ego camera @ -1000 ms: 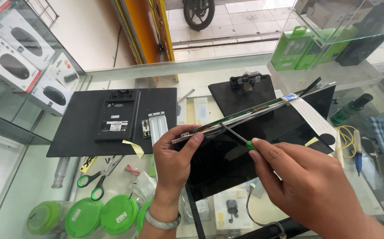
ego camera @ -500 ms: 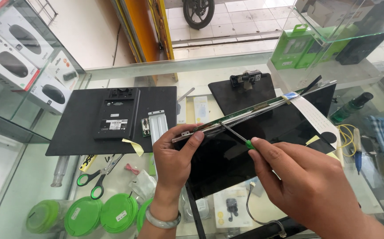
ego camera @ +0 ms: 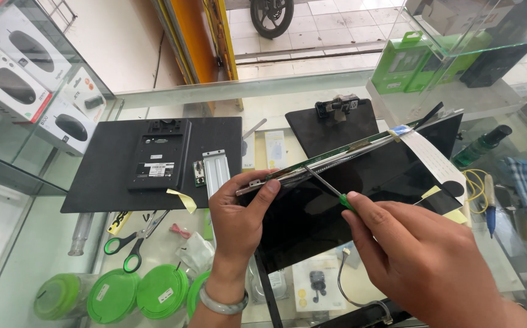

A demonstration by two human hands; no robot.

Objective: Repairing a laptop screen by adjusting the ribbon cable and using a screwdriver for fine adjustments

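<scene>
Gripping a thin screwdriver (ego camera: pixel 327 186) with a green handle, my right hand (ego camera: pixel 421 255) is closed around it, and the metal tip rests at the upper edge of the display panel (ego camera: pixel 360 194). My left hand (ego camera: pixel 239 222) is closed on the left corner of this panel — thumb on top, the other fingers below — and holds that edge lifted from the glass counter (ego camera: pixel 44 255).

As I judge it, the work is somewhere in the middle. The panel is already out of its housing, and the black back cover (ego camera: pixel 154 161) lies apart on the left with its inner side up. The narrow green circuit strip (ego camera: pixel 348 150) along the top edge of the panel seems partly raised from the metal frame, but it is not free; the white flat cable (ego camera: pixel 430 159) hangs from it on the right side. If any screws remain there, I cannot tell.

The panel looks dark and glossy, thin, with a silver metal rim and small yellow tape pieces near its right corner.

Nearer to me on the left are green round lids (ego camera: pixel 139 291) and scissors (ego camera: pixel 136 240) with green handles. Farther behind the panel lies a black stand plate (ego camera: pixel 333 124) — beyond it, green boxes (ego camera: pixel 400 64) behind glass.
</scene>
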